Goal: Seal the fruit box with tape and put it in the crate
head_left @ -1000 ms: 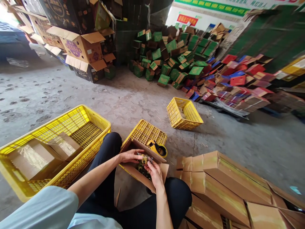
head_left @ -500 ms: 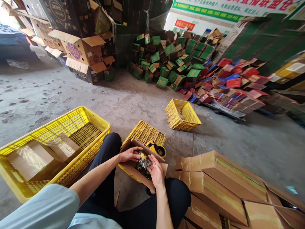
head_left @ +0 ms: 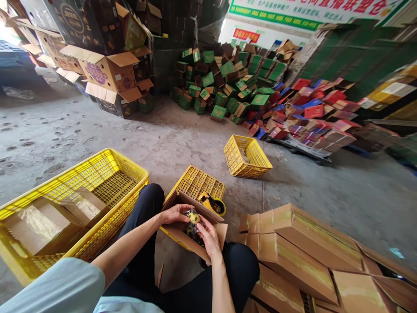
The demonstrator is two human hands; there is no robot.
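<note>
Between my two hands is a small round yellow thing with dark spots (head_left: pixel 194 217), with clear plastic film about it; its exact kind I cannot make out. My left hand (head_left: pixel 177 214) pinches it from the left, while the fingers of my right hand (head_left: pixel 209 234) close on its right side. Both hands are over an open cardboard box (head_left: pixel 195 246) between my knees. Inside the box lie dark, shiny, plastic-wrapped things, partly hidden by my hands. The box rests on an upturned yellow crate (head_left: pixel 198 181). A yellow tape dispenser (head_left: pixel 213 203) lies on that crate, against the box's far side.
At left a large yellow crate (head_left: pixel 137 191) holds taped cardboard boxes (head_left: pixel 39 224). Several taped boxes (head_left: pixel 312 243) are stacked at right. Ahead on the concrete floor stands a smaller yellow crate (head_left: pixel 249 156). Piles of green boxes (head_left: pixel 220 98) and red boxes (head_left: pixel 312 111) lie farther back.
The spotted yellow thing has come up and turned more into view. My right hand, flatter and more spread before, has closed in on it. The view has shifted slightly.
</note>
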